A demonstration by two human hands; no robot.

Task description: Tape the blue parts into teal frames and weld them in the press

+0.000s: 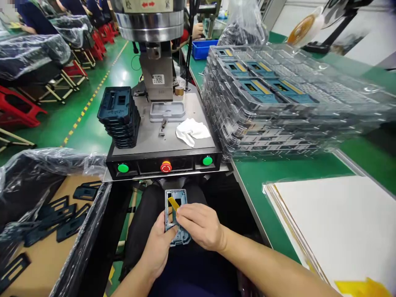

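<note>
My left hand is closed around the lower left side of a dark blue-grey plastic housing with a lighter rim and window cut-outs, held above my lap. Between the thumb and fingers of my right hand is a yellow strip, slanting over the upper window of the housing. The strip's lower end is hidden by my fingertips. Whether the strip touches the housing I cannot tell.
A press stands ahead, its base carrying a housing stack, a grey fixture, a white cloth and front buttons. Clear trays are piled right. A plastic-lined box with dark parts is left; white sheets lie right.
</note>
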